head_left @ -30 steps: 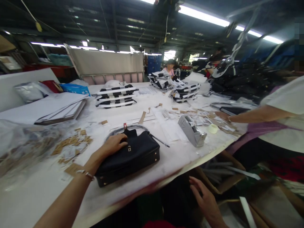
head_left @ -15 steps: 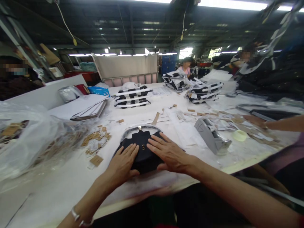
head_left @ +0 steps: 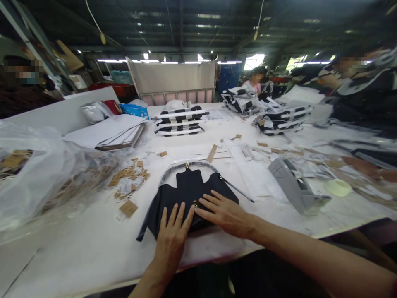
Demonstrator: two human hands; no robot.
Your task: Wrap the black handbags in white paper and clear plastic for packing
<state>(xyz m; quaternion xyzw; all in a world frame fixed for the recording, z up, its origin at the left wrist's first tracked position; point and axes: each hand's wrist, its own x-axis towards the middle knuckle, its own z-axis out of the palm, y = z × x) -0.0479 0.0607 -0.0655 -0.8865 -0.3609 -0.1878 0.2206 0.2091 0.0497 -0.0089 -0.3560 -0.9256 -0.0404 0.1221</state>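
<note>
A black handbag (head_left: pixel 186 194) lies on the white table in front of me, its wrapped handle (head_left: pixel 169 169) arching away at the far side. A gold clasp piece (head_left: pixel 187 165) tops its flap tab, and a second gold fitting (head_left: pixel 195 203) sits on the body. My left hand (head_left: pixel 173 229) rests flat on the bag's near left part with fingers spread. On the near right part lies my right hand (head_left: pixel 225 213), its fingers stretched out, the tips close to the gold fitting. Neither hand grips anything. A dark strap (head_left: pixel 240 190) trails from the bag's right side.
Cardboard tags (head_left: pixel 128 178) lie scattered left of the bag, beside a clear plastic bag (head_left: pixel 27 186). A grey tape dispenser (head_left: pixel 294 186) stands to the right. Farther back are stacked wrapped bags (head_left: pixel 181 120) and white sheets (head_left: pixel 108 130). Other people are around the table.
Both hands have slid toward the near edge of the handbag, uncovering more of its body and flap. The left fingers now point more directly away from me. The view has shifted slightly.
</note>
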